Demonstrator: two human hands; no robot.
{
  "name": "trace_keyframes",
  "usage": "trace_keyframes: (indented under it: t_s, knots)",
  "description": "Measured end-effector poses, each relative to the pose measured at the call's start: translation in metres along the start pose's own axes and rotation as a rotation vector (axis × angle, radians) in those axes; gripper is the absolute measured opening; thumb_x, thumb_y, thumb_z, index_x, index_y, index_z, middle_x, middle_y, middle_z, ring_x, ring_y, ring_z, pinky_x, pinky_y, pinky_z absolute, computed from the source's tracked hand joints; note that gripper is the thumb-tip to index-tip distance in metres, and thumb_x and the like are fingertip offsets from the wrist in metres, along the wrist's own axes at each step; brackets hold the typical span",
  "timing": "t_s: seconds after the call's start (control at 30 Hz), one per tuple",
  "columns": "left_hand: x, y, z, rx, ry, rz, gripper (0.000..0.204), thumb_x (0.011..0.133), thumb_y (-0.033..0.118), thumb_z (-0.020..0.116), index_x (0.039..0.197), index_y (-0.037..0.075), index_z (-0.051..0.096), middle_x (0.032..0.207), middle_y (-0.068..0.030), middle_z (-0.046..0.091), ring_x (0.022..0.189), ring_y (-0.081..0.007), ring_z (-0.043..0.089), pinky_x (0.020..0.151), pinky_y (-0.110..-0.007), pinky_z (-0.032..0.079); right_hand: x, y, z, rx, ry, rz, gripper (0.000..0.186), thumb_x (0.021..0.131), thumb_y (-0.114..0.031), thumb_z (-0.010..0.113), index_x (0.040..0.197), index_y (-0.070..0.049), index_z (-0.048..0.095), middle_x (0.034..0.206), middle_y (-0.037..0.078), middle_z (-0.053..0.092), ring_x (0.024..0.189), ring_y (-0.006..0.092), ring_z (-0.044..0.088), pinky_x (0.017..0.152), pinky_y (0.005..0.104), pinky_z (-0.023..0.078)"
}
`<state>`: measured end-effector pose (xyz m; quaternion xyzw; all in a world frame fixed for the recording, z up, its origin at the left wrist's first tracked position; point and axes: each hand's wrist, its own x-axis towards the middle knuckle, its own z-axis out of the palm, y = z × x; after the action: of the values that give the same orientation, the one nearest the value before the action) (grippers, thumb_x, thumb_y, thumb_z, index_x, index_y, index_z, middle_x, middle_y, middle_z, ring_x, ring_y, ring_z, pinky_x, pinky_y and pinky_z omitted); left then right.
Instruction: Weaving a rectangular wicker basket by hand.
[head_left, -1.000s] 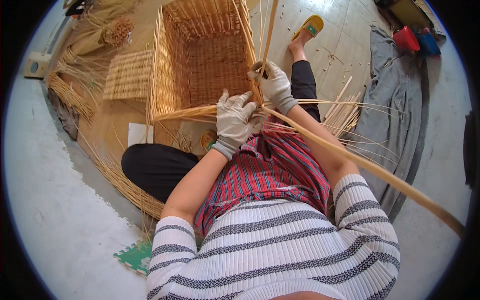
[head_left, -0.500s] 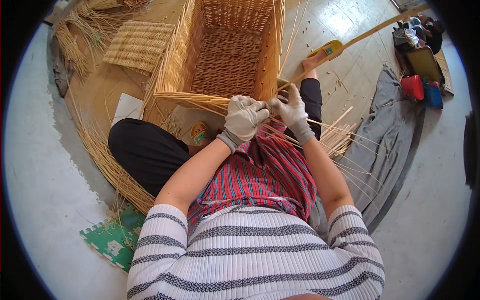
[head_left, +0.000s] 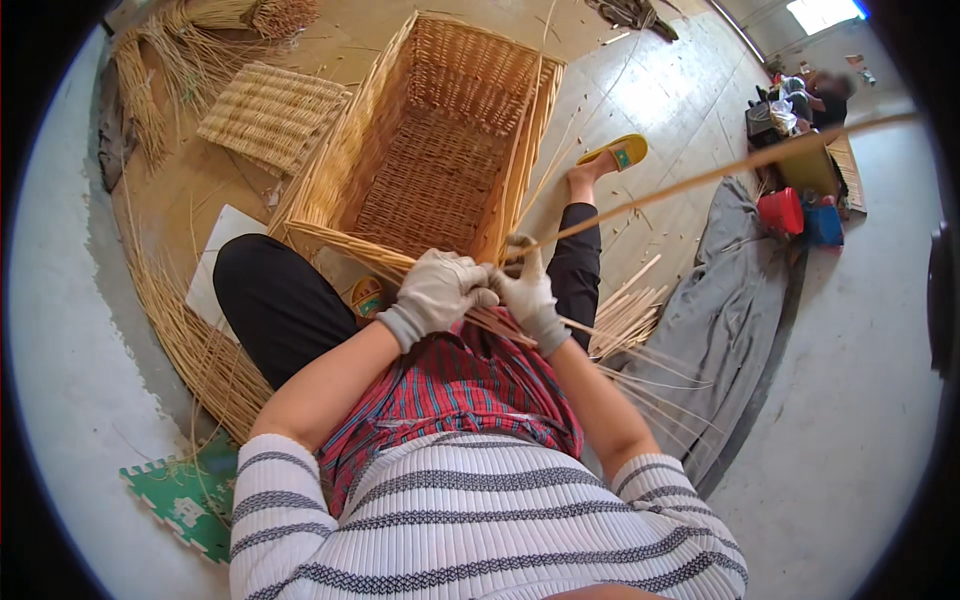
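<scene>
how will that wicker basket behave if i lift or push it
The wicker basket is probably light for its size, being hollow with thin woven walls. Its straight sides suggest it would hold its shape. With flat faces, it seems unlikely to roll.

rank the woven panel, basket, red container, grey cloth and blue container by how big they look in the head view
1. Basket
2. Grey cloth
3. Woven panel
Last: red container and blue container, too alike to rank.
</scene>
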<state>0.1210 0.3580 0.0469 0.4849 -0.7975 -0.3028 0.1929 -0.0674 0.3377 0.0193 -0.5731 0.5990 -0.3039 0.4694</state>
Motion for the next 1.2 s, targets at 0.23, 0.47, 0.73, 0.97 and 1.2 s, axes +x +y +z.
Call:
trace_keyframes:
  t_s: [0.23,0.47,0.73,0.97,1.2]
  knots:
    - [0.084,-0.024,0.007,0.162,0.356,0.122,0.066,0.094,0.051,0.057,0.145,0.01,0.049,0.153,-0.0142,0.045,0.131,-0.0346,0.048,0.109,-0.044,0.037,-0.008,0.0,0.003,0.047,-0.011,0.109,0.072,0.081,-0.03,0.084,0.13,0.003,0.043,0.109,0.013,0.066,0.095,0.0205,0.068,0.079,0.0318,0.057]
    - [0.107,-0.011,0.025,0.192,0.206,0.023,0.068,0.096,0.043,0.055,0.153,0.01,0.04,0.152,-0.0123,0.046,0.127,-0.0306,0.05,0.108,-0.042,0.037,0.075,0.018,-0.09,-0.058,-0.422,0.279,0.057,0.093,-0.019,0.072,0.141,-0.004,0.044,0.107,0.006,0.069,0.091,0.0117,0.067,0.08,0.0276,0.056]
    - [0.105,0.006,0.019,0.04,0.115,-0.196,0.088,0.087,0.047,0.067,0.156,0.01,0.029,0.158,-0.0073,0.037,0.128,-0.0335,0.048,0.107,-0.045,0.035,0.237,-0.07,-0.13,0.299,-0.207,-0.1,0.039,0.101,-0.025,0.062,0.135,-0.007,0.058,0.106,0.0,0.065,0.096,0.0096,0.059,0.086,0.0259,0.05]
    - [0.112,-0.002,0.038,-0.255,0.212,-0.253,0.092,0.08,0.039,0.078,0.154,0.006,0.034,0.153,-0.0139,0.04,0.137,-0.0337,0.043,0.114,-0.041,0.036,0.279,-0.012,-0.106,0.167,-0.117,-0.122,0.034,0.092,-0.026,0.074,0.117,-0.005,0.065,0.097,-0.002,0.066,0.089,0.0078,0.059,0.079,0.0247,0.05]
    - [0.113,-0.005,0.047,-0.212,0.279,-0.191,0.078,0.09,0.034,0.068,0.155,0.01,0.032,0.154,-0.0124,0.038,0.129,-0.0376,0.048,0.108,-0.045,0.04,0.246,0.006,-0.059,0.346,0.32,-0.373,0.008,0.09,-0.002,0.071,0.098,-0.002,0.069,0.092,0.004,0.069,0.086,0.013,0.065,0.079,0.0269,0.053]
